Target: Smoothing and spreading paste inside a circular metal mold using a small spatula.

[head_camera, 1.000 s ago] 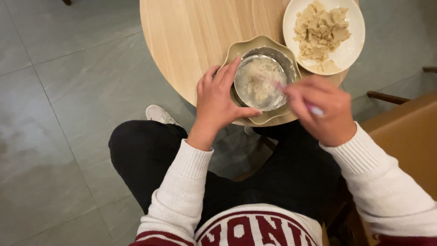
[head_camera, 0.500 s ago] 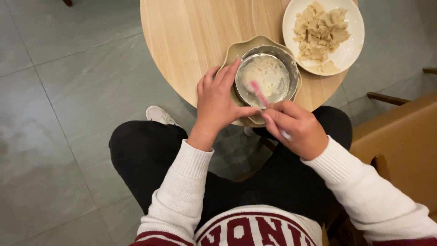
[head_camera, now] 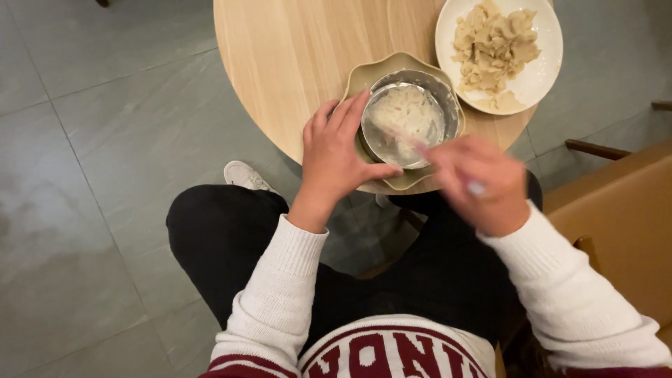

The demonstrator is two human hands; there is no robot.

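Observation:
A round metal bowl (head_camera: 439, 94) of pale, thick mixture sits in a beige wavy-edged dish (head_camera: 364, 80) at the near edge of a round wooden table (head_camera: 294, 63). My left hand (head_camera: 339, 157) grips the bowl's left side, thumb under the rim. My right hand (head_camera: 483, 185), blurred with motion, holds a thin pink-handled utensil (head_camera: 420, 148) whose tip reaches into the mixture.
A white plate (head_camera: 542, 70) of pale dough-like pieces stands at the table's far right. A wooden chair (head_camera: 616, 210) is on my right. My dark-trousered legs and a white shoe (head_camera: 245, 175) are below the table over a grey tiled floor.
My right hand swung left and toward me, then back out to the right, moving the utensil through the bowl. My left hand stayed on the bowl.

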